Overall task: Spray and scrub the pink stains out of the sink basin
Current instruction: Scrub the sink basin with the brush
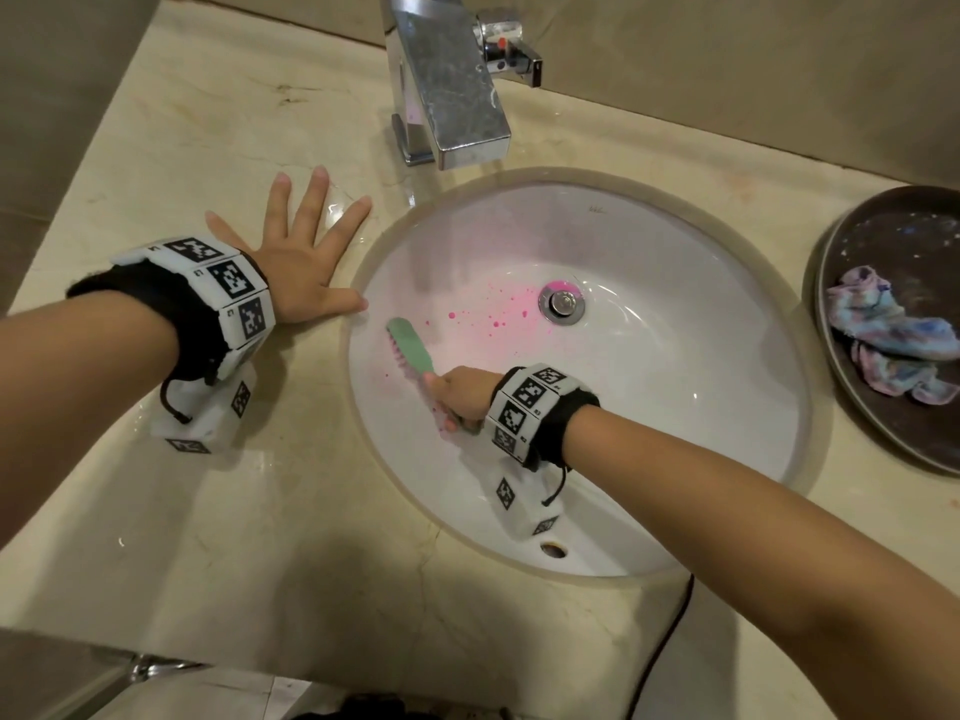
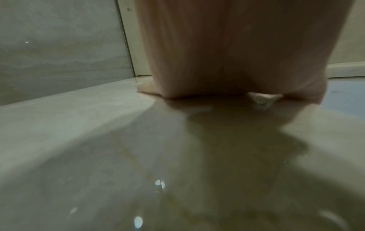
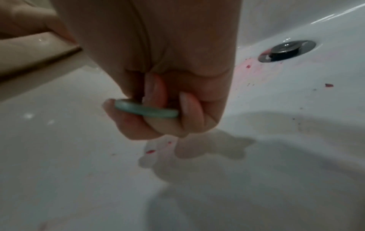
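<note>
A white oval sink basin (image 1: 675,407) carries pink stains (image 1: 493,317) spattered left of the metal drain (image 1: 562,302). My right hand (image 1: 460,394) grips the handle of a green scrub brush (image 1: 413,345), whose bristles face the basin's left wall. In the right wrist view my curled fingers (image 3: 154,93) wrap the green handle end (image 3: 146,111), with pink specks (image 3: 247,66) near the drain (image 3: 287,50). My left hand (image 1: 306,252) lies flat with fingers spread on the beige counter (image 1: 208,148) left of the basin. The left wrist view shows only its palm (image 2: 237,54) pressed on the counter.
A chrome faucet (image 1: 447,85) stands behind the basin. A dark round tray (image 1: 893,236) at the right holds a crumpled blue and pink cloth (image 1: 888,340). An overflow hole (image 1: 553,549) sits at the basin's near wall. A black cable (image 1: 670,626) hangs over the counter front. Walls close the back and left.
</note>
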{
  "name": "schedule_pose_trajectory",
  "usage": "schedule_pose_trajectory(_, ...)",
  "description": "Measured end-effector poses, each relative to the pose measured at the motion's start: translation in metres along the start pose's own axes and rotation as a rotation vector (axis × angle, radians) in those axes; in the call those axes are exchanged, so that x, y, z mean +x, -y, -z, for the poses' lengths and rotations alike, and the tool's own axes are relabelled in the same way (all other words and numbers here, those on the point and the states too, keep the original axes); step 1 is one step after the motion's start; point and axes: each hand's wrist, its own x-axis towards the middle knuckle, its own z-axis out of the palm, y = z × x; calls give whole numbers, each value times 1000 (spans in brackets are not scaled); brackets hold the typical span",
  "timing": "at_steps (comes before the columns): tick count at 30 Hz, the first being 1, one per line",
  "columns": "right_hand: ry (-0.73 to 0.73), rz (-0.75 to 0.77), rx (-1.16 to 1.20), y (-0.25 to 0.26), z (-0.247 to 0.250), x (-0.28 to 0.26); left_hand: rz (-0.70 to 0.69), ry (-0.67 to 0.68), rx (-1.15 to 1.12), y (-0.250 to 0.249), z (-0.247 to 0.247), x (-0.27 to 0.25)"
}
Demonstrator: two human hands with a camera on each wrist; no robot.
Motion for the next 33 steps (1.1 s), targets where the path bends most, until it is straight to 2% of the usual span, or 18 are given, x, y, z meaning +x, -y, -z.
schedule_pose_trajectory(3,95,12,4,-9,-6,-6,2,3,-1,0,0,0)
schedule_pose_trajectory(7,15,-89,-50,-19,5,-9,1,0,-2,0,-1,0)
schedule_pose_trajectory(11,-43,-79,33,-1,7,2,5,7,-1,0,0,0)
schedule_pose_trajectory(14,39,-3,138,5,-2,3,6,15,0,0,1,0)
schedule_pose_trajectory(17,128,35,82,-9,-10,-5,5,17,5,0,1,0)
schedule_pose_trajectory(22,-15,-83,1,-14,1,-9,6,15,4,0,2,0)
schedule_pose_trajectory(24,-28,-68,3,-2,4,-5,7,17,4,-1,2,-1)
schedule_pose_trajectory(29,104,72,91,0,-9,-6,5,20,3,-1,2,-1)
schedule_pose_trajectory(33,146,4,29,-23,-11,-16,2,14,3,-1,2,-2)
